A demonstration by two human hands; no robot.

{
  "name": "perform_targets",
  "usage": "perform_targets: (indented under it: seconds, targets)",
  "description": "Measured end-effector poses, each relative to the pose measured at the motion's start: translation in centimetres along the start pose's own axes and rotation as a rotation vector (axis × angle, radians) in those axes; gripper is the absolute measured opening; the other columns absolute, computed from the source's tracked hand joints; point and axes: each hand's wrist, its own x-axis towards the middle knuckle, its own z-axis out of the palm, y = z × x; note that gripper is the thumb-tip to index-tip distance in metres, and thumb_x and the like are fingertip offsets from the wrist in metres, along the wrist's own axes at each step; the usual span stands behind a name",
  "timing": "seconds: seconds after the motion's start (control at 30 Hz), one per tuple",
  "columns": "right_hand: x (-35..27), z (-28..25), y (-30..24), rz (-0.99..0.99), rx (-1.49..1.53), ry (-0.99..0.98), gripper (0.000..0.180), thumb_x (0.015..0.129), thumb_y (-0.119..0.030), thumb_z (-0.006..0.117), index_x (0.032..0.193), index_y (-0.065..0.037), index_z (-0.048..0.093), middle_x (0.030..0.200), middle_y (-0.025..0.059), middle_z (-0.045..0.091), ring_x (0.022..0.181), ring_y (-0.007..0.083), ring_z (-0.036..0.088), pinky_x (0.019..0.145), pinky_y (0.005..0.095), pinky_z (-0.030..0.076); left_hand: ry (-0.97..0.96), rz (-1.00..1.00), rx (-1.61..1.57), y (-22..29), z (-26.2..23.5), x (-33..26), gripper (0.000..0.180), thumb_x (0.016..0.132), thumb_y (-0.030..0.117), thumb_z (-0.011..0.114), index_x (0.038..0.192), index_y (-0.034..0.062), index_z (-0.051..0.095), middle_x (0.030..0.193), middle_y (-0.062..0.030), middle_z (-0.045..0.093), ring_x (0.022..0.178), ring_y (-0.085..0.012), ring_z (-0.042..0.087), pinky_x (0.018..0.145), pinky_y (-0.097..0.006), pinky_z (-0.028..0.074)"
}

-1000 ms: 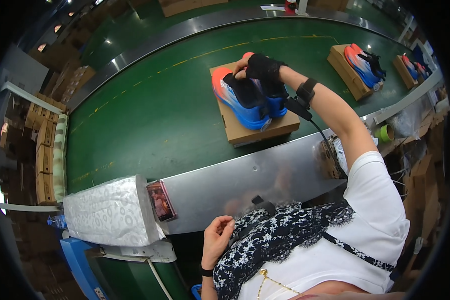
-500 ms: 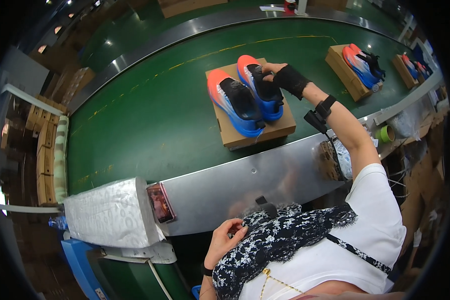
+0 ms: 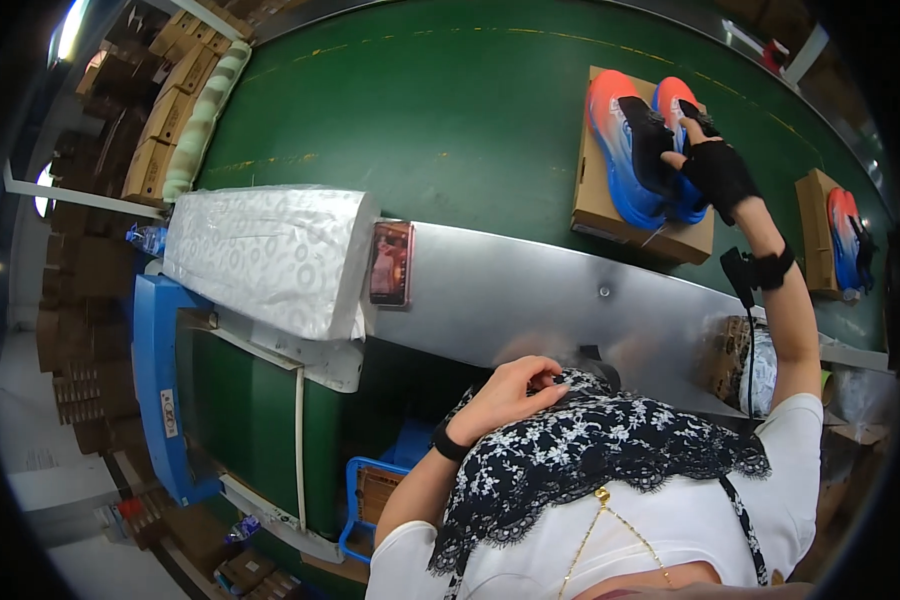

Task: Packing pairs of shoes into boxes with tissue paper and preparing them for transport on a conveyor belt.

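A pair of orange, white and blue sneakers with black collars rests on a brown cardboard shoebox (image 3: 595,190) on the green conveyor belt (image 3: 420,120). My right hand (image 3: 710,170), in a black fingerless glove, holds the right sneaker (image 3: 670,95) at its black upper. Its thumb lies by the foot opening, and part of the shoe is hidden beneath the glove. The left sneaker (image 3: 625,150) stands beside it, its toe pointing away from me. Close to my black floral apron (image 3: 610,425), my left hand (image 3: 520,395) is loosely curled, with nothing seen in it.
A steel ledge (image 3: 510,290) runs along the belt's near side. On it, a phone (image 3: 391,263) lies against a plastic-wrapped white bundle (image 3: 270,255). Farther right, another shoebox (image 3: 818,230) carries sneakers (image 3: 845,240). A blue frame (image 3: 165,390) stands at lower left.
The view has swung rightward, so the shoes appear farther right. My right hand has shifted back over the right sneaker's collar. My left hand stays by the apron.
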Motion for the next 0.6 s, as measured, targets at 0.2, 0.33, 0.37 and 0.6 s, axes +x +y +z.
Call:
perform_targets:
  seconds: [0.2, 0.33, 0.37, 0.6]
  targets:
    - [-0.8, 6.2, 4.8, -0.112, 0.243, 0.009, 0.059, 0.074, -0.019, 0.063, 0.126, -0.011, 0.038, 0.078, 0.0166, 0.061, 0.069, 0.0271, 0.062, 0.062, 0.0339, 0.048, -0.013, 0.015, 0.029, 0.6, 0.2, 0.5, 0.031, 0.078, 0.024, 0.062, 0.094, -0.0019, 0.057, 0.076, -0.01, 0.058, 0.068, -0.0156, 0.055, 0.065, -0.027, 0.045]
    - [-4.2, 3.8, 2.8, 0.005, 0.438, -0.133, 0.056, 0.071, -0.006, 0.061, 0.124, -0.011, 0.042, 0.075, 0.0142, 0.059, 0.068, 0.021, 0.061, 0.06, 0.0284, 0.048, 0.005, 0.057, 0.062, 0.9, -0.8, 1.0, 0.031, 0.079, 0.023, 0.063, 0.097, -0.0019, 0.056, 0.078, -0.0088, 0.058, 0.07, -0.0149, 0.055, 0.066, -0.027, 0.046]
    - [-6.4, 1.8, 1.1, 0.027, 0.399, -0.16, 0.055, 0.07, 0.0, 0.059, 0.122, -0.011, 0.044, 0.072, 0.0128, 0.058, 0.067, 0.0181, 0.06, 0.059, 0.0262, 0.047, 0.0, 0.073, 0.09, 1.0, -1.3, 1.1, 0.031, 0.079, 0.022, 0.063, 0.098, -0.0016, 0.056, 0.08, -0.0073, 0.058, 0.072, -0.0137, 0.055, 0.068, -0.026, 0.046]
    - [-13.7, -0.4, -4.9, -0.777, 0.141, -0.157, 0.041, 0.063, -0.02, 0.064, 0.103, -0.018, 0.057, 0.068, 0.0105, 0.058, 0.056, 0.0265, 0.058, 0.055, 0.0341, 0.047, 0.324, 0.395, 0.2, 4.9, -4.4, 6.3, 0.027, 0.077, 0.013, 0.063, 0.098, -0.0021, 0.055, 0.085, -0.011, 0.058, 0.076, -0.0185, 0.057, 0.07, -0.028, 0.046]
